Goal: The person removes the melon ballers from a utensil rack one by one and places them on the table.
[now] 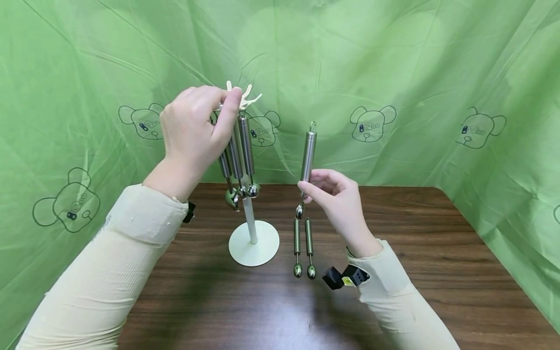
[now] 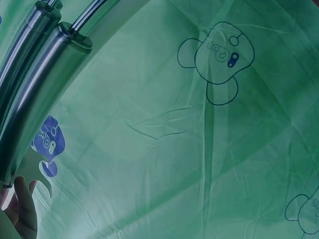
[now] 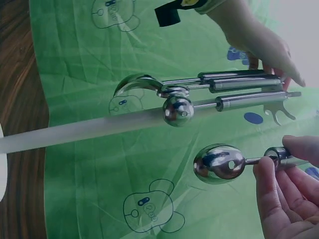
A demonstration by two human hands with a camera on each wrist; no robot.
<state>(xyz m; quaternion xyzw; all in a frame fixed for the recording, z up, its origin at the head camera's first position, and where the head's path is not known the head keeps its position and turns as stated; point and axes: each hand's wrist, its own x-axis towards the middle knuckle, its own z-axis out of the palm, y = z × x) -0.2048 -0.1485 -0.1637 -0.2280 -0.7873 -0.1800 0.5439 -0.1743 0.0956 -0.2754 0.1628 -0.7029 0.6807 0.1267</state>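
Green cloth (image 1: pixel 323 58) backed the worktop (image 1: pixel 437 272); the left hand (image 1: pixel 197 121) gripped the white stand (image 1: pixel 250 221) near its top, the right hand (image 1: pixel 336 194) pinched a steel utensil (image 1: pixel 308 153) low on its handle.

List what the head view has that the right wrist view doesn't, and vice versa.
Head only: two utensils lying on the table, the black device at the right wrist, the full disc of the stand's base.

Right wrist only: a solid blue oval on the curtain.

Both: the right hand gripping a utensil, the left hand at the stand's top, hanging utensils, table, curtain.
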